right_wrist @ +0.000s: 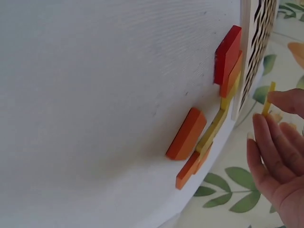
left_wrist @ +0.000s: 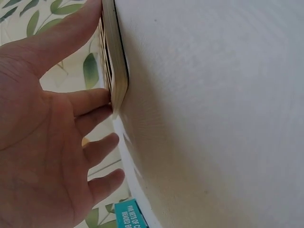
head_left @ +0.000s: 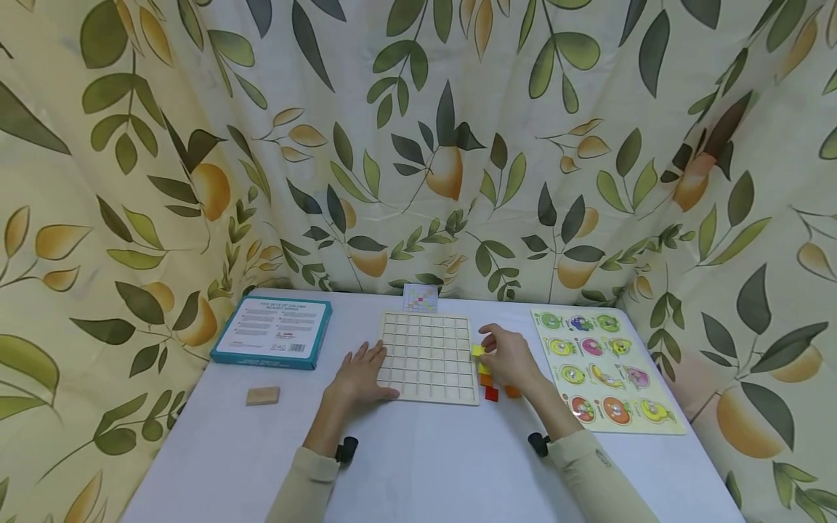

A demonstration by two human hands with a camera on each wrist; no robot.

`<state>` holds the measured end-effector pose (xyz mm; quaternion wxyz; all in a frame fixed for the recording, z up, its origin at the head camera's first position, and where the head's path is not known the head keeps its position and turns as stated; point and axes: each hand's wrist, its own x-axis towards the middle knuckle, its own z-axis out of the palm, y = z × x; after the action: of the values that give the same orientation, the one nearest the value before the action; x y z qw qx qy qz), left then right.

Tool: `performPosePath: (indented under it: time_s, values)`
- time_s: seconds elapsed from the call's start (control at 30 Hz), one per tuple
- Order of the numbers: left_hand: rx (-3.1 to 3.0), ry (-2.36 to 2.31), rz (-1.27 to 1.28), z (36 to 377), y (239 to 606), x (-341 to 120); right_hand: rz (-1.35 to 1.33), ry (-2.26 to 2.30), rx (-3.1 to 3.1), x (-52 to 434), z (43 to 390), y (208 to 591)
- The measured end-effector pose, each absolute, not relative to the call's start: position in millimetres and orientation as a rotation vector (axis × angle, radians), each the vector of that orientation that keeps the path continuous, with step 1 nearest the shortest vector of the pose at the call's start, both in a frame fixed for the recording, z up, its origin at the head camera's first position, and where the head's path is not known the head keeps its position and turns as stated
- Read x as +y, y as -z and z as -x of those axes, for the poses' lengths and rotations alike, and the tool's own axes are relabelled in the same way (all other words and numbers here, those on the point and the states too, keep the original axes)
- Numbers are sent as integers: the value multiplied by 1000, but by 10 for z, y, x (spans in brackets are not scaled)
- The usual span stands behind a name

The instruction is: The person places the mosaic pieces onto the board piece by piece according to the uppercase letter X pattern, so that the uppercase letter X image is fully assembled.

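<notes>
A pale wooden grid board (head_left: 428,356) lies flat in the middle of the table. My left hand (head_left: 360,374) has its fingers spread at the board's left edge; in the left wrist view, fingertips touch that edge. Off the board's right side, my right hand (head_left: 511,356) pinches a thin yellow tile (right_wrist: 266,107) between thumb and fingers, raised above the table. Beneath that hand, along the board's right edge, lie loose tiles: a red tile (right_wrist: 228,56), an orange tile (right_wrist: 187,134), a yellow tile (right_wrist: 211,130) and others partly overlapping.
A teal-edged box (head_left: 271,330) lies at the back left, with a small wooden block (head_left: 263,396) in front of it. Behind the board stands a small coloured pattern card (head_left: 421,298). At the right lies a sheet of fruit pictures (head_left: 604,370). A leaf-patterned curtain (head_left: 418,240) surrounds the table.
</notes>
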<state>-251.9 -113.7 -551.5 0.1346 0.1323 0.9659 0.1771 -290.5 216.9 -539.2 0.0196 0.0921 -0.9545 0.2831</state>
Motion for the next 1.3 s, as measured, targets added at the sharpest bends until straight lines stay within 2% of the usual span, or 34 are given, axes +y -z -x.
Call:
performPosePath:
  time_s: [1.3]
  values:
    - [2840, -513, -330, 2497, 5547, -1107, -435, -979, -2896, 1467, 3478, 5438]
